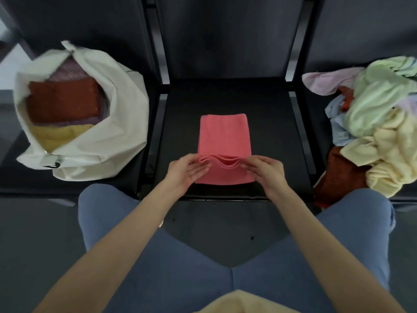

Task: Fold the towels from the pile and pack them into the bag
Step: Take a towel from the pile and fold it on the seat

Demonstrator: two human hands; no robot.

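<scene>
A pink towel (224, 136) lies folded into a narrow strip on the black seat (180, 109) in the middle. My left hand (186, 171) pinches its layered edge on the left and my right hand (266, 169) pinches the same edge on the right; that edge is lifted and wavy. A white bag (108, 141) stands open on the left seat with a folded rust-red towel (64, 101), a purple towel and a yellow towel inside. The pile of unfolded towels (379, 123), green, cream, lilac, blue and rust-red, lies on the right seat.
Dark chair backs (228, 37) rise behind the seats. My knees in blue trousers (117, 213) are close below the seat's front edge. A cream cloth (237, 301) shows at the bottom of the view. Dark floor lies between my legs.
</scene>
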